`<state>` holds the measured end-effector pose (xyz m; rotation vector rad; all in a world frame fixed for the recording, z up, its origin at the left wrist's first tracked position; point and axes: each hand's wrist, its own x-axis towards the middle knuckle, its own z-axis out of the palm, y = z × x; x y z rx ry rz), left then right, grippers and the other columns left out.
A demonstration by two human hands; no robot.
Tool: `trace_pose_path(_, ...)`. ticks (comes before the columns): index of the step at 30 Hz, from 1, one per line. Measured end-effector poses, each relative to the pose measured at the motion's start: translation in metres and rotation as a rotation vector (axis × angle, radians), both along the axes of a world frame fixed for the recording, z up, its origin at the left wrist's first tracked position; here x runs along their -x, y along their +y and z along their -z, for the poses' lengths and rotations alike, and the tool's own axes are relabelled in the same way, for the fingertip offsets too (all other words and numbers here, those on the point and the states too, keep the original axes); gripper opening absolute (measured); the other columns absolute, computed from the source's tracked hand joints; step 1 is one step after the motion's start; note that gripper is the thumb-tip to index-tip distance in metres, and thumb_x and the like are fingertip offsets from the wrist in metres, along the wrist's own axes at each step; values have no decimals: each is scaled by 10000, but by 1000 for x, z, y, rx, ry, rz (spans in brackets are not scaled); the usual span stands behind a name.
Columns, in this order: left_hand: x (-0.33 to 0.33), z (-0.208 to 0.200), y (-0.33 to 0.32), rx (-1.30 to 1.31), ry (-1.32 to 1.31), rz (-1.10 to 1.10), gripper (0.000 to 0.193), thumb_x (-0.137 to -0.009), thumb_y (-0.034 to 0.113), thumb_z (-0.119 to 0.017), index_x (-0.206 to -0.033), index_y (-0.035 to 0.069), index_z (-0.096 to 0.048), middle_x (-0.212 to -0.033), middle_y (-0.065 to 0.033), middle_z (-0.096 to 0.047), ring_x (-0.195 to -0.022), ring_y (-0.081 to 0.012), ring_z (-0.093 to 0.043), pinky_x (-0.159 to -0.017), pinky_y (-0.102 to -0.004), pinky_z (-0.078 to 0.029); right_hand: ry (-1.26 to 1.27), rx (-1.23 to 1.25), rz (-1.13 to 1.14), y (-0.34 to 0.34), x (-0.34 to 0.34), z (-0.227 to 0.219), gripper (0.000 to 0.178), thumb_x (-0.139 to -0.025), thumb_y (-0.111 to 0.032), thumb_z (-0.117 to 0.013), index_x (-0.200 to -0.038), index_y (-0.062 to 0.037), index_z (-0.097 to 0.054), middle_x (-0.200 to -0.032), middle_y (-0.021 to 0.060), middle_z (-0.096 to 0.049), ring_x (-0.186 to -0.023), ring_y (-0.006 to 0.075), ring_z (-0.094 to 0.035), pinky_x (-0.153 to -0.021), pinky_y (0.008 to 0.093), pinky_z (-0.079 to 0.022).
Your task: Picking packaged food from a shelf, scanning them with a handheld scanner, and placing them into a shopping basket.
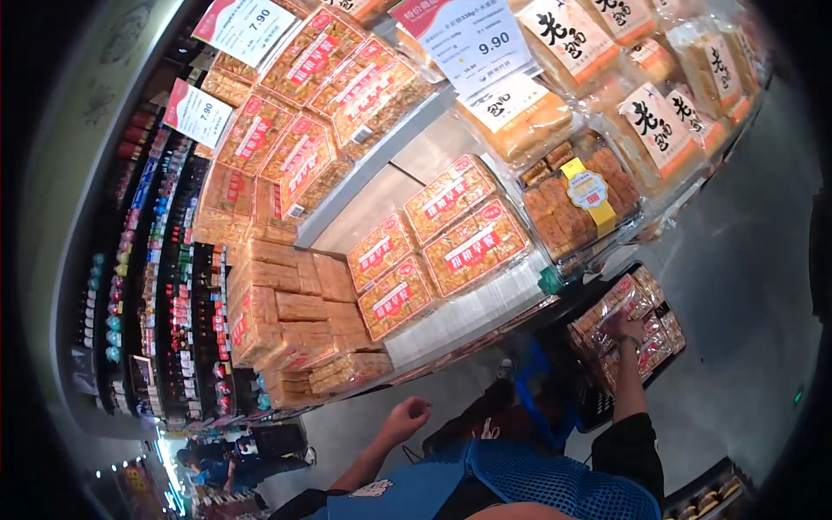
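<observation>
My right hand (620,328) reaches down into a black basket (594,407) and grips a clear-wrapped pack (648,284) of brown baked snacks with a red label. Its fingers are partly lost among the shiny wrapping. Several similar packs lie side by side in the basket. Low in the middle, my left hand (409,419) hangs free in front of the display, its fingers curled in with nothing visible in them. Above it, flat packs of golden pastry (477,247) with red-and-white labels rest on a pale shelf (459,314).
More pastry packs (303,152) stand stacked on the upper tier and at the left (290,312). Bagged bread loaves (563,43) fill the upper right, beside a brown pastry box (563,199) with a yellow band. A blurred blue strap (537,394) is near the basket. People (234,464) stand far left.
</observation>
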<state>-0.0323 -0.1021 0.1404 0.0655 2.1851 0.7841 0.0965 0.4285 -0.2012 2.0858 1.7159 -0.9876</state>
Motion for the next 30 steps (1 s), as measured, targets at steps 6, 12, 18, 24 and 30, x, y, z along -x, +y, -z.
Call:
trace_pose_path(6,13,13,25,-39,3,118,308,-860,128,-675,-1152,39,-640,-911,-67,-680,-831,-143,-656,-786,-309,-545,391,-76,125,53,-30,107,541,-786,-550,-699,-999,-53,-712,-1007,163,-733,-1001,378,-682,-909,437,-517)
trace_pose_path(12,37,16,27,-47,19,180,290,-861,119,-665,-1139,41,-638,-880,-79,-682,-806,-150,-659,-762,-314,-544,640,-161,494,51,-17,142,519,-662,-475,-873,-825,-33,-654,-825,100,-698,-756,239,-649,-778,389,-514)
trace_pose_path(18,60,16,-12,-107,90,138,273,-869,120,-656,-1129,39,-633,-894,-94,-689,-815,-166,-668,-749,-313,-537,473,-369,530,55,-17,172,875,-645,-505,-876,-1184,123,-591,-1169,221,-666,-1087,316,-631,-953,350,-485)
trace_pose_path(24,72,14,-46,-84,191,89,275,-869,114,-654,-1132,37,-626,-917,-104,-689,-862,-189,-674,-753,-321,-537,1047,97,577,-47,13,77,348,-875,-315,-712,-1047,-13,-686,-1037,65,-680,-918,196,-651,-779,347,-553)
trace_pose_path(30,91,21,-66,-338,175,176,275,-853,98,-678,-1115,35,-622,-916,-108,-685,-847,-196,-678,-740,-326,-540,768,179,492,-59,-24,41,628,-807,-391,-801,-1270,-24,-588,-1129,123,-661,-956,282,-645,-813,467,-534)
